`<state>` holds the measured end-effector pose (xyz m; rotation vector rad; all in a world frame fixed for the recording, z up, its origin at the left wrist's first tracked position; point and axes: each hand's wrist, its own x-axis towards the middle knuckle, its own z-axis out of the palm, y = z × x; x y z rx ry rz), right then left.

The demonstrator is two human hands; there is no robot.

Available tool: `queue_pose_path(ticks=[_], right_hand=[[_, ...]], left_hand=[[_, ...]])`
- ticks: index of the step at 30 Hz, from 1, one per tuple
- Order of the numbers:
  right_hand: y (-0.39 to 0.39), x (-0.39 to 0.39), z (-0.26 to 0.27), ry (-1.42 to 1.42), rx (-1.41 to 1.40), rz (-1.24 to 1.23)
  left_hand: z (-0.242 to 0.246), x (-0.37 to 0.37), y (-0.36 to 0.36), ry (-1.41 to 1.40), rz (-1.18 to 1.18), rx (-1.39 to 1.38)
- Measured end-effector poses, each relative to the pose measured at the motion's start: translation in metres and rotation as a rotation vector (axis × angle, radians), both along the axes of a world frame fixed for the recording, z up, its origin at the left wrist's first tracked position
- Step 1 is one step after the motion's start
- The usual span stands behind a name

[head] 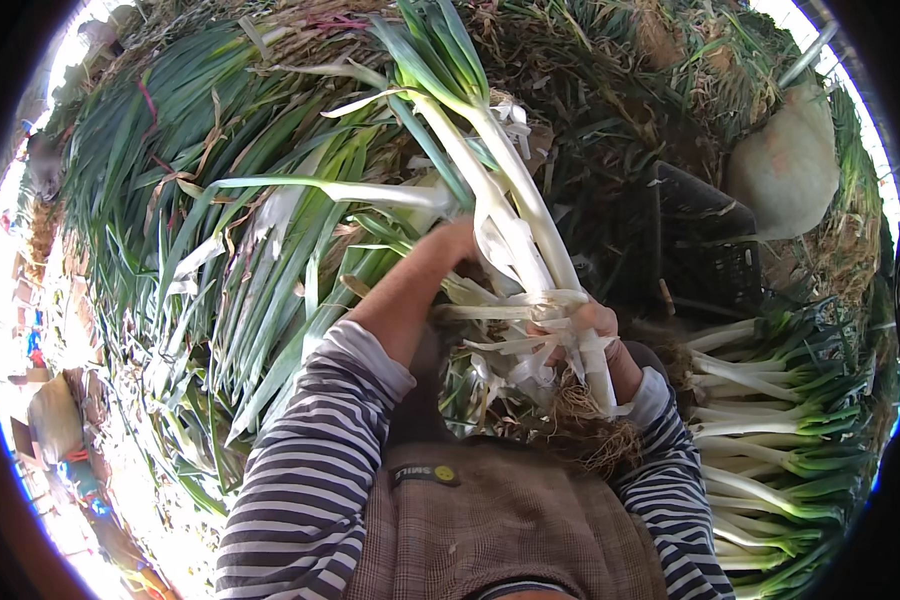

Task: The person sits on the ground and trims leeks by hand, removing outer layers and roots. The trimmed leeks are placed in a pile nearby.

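My right hand [598, 321] grips long green onions [526, 217] low on their white stalks. Their green tops point away from me, and the shaggy roots [579, 401] hang towards my apron. Loose, pale outer skins [521, 360] dangle around the stalks by that hand. My left hand [459, 238] is beside the stalks, at about mid-length. Its fingers are hidden behind them, so whether they hold anything does not show. Another onion with a white stalk [390, 194] lies crosswise just beyond my left hand.
A large heap of green onions [217, 150] spreads on my left. To my right, several onions with bared white stalks [757, 435] lie in a row. Behind them stand a black plastic crate [705, 210] and a pale, bulging sack [787, 165]. Leaf scraps [585, 112] cover the ground ahead.
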<state>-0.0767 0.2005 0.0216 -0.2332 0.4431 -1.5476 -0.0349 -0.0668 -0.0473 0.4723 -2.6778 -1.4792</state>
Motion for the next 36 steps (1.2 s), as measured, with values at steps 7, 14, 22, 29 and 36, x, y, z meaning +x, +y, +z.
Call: queue_pose_path(ticks=[7, 14, 22, 29, 36], right_hand=[[0.015, 0.003, 0.02, 0.255, 0.244, -0.093], [0.016, 0.002, 0.021, 0.214, 0.201, -0.114], [0.024, -0.01, 0.017, 0.29, 0.153, -0.096], [0.009, 0.008, 0.015, 0.583, 0.145, 0.024], [0.002, -0.021, -0.003, 1.014, 0.033, 0.29]], left_hand=[[0.025, 0.004, -0.126, 0.489, 0.874, -0.564], [0.068, 0.035, -0.121, 0.401, 0.466, -0.596], [0.084, 0.247, -0.196, -0.399, 1.392, -1.111], [0.068, 0.056, -0.047, 0.25, 0.349, 1.041], [0.064, 0.006, 0.035, 0.486, 0.533, 0.885]])
